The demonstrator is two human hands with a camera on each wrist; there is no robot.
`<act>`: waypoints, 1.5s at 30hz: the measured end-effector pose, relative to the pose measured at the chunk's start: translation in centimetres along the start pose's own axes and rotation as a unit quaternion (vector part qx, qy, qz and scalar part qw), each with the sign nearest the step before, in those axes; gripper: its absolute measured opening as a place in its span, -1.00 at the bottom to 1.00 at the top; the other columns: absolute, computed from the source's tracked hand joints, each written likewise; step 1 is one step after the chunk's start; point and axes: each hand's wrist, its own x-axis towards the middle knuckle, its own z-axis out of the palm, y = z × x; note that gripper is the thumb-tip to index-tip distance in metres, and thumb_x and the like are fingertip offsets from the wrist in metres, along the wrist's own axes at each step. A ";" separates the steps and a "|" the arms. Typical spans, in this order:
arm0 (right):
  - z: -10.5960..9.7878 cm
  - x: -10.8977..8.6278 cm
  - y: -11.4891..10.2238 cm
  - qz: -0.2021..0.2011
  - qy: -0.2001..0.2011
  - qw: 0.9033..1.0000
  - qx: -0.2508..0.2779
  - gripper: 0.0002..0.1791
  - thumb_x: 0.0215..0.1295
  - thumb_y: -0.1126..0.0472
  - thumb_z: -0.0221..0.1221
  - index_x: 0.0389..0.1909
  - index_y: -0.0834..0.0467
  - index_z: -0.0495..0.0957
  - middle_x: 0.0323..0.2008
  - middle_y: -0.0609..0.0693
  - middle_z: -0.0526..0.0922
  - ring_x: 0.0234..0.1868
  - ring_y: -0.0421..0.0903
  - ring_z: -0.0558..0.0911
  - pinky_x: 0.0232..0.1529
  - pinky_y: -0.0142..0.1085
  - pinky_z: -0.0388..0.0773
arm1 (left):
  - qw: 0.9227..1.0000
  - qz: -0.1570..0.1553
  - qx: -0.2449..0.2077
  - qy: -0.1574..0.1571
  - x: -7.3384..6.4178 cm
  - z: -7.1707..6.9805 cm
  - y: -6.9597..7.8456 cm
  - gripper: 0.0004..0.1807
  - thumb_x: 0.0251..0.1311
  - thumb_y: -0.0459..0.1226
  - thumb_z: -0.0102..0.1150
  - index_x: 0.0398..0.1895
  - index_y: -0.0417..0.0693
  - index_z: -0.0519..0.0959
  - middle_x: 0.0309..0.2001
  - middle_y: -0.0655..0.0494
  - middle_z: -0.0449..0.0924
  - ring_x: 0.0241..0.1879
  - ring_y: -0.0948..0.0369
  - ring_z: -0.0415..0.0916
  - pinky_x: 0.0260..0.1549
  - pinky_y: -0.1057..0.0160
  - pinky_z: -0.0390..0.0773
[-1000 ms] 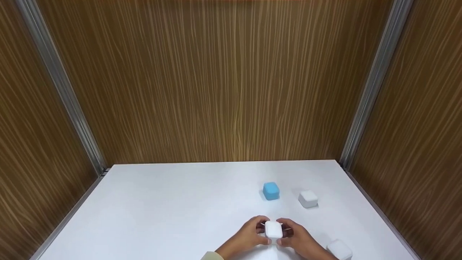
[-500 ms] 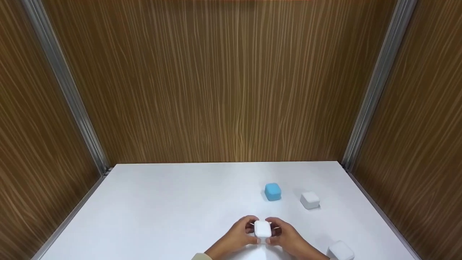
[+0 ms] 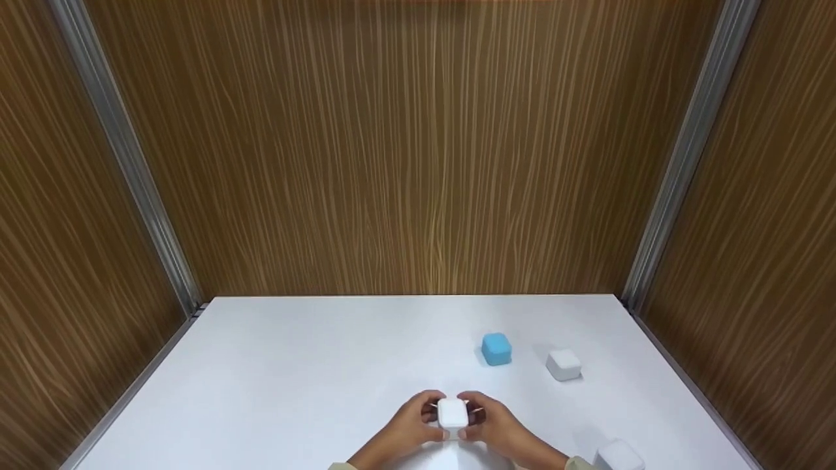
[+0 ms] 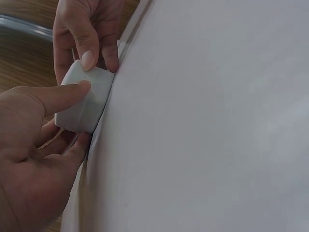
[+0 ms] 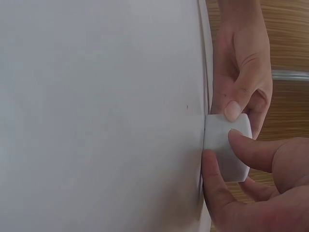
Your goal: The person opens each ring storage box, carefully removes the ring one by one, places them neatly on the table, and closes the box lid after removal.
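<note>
Both hands hold a small white cube with rounded edges, low on the white table near its front. My left hand grips it from the left, thumb on the near face and other fingers curled round the far side. From the right, my right hand grips it the same way. In the left wrist view the cube stands right at the tabletop, both thumbs pressed on one face. The right wrist view shows the cube between the two thumbs, its far side hidden by fingers.
A blue cube sits further back on the white table, and a white cube is right of it. Another white cube lies at the lower right, partly cut off. Wood-grain panels enclose the table.
Both hands have moved left together with the white cube between them, their grip unchanged. The cubes lying on the table stay in place; the head view has shifted slightly.
</note>
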 end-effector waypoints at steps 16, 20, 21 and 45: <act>2.5 2.2 -1.2 0.003 -0.022 1.000 0.002 -0.33 0.10 0.45 0.38 0.28 0.29 0.42 -0.10 0.05 0.60 -0.08 -0.07 0.61 0.04 -0.13 0.59 | 1.000 -0.006 0.014 0.020 -1.6 -3.0 -0.5 -0.30 -0.04 -0.58 0.34 0.25 -0.32 0.38 0.15 -0.18 0.52 0.21 -0.13 0.52 0.21 0.15 0.55; 3.1 2.6 -1.4 0.002 -0.028 1.000 0.011 -0.34 0.11 0.45 0.38 0.27 0.30 0.43 -0.10 0.06 0.60 -0.09 -0.08 0.60 0.03 -0.15 0.60 | 0.999 -0.006 0.015 0.029 -2.1 -3.6 -0.7 -0.29 -0.05 -0.57 0.35 0.26 -0.33 0.38 0.16 -0.18 0.52 0.21 -0.13 0.52 0.21 0.14 0.55; 3.2 2.7 -1.5 0.001 -0.029 0.999 0.014 -0.34 0.11 0.46 0.37 0.28 0.30 0.42 -0.10 0.06 0.60 -0.08 -0.08 0.61 0.04 -0.14 0.60 | 0.999 -0.007 0.015 0.030 -2.2 -3.7 -0.7 -0.29 -0.05 -0.56 0.35 0.26 -0.33 0.37 0.17 -0.19 0.51 0.21 -0.14 0.52 0.22 0.13 0.55; 6.8 5.6 -3.2 -0.017 -0.037 0.999 0.019 -0.34 0.07 0.51 0.36 0.25 0.27 0.45 -0.13 0.07 0.59 -0.12 -0.07 0.59 -0.02 -0.15 0.59 | 0.998 -0.037 0.023 0.048 -3.9 -7.8 -0.9 -0.25 0.02 -0.53 0.35 0.35 -0.36 0.30 0.22 -0.21 0.47 0.26 -0.14 0.47 0.20 0.15 0.55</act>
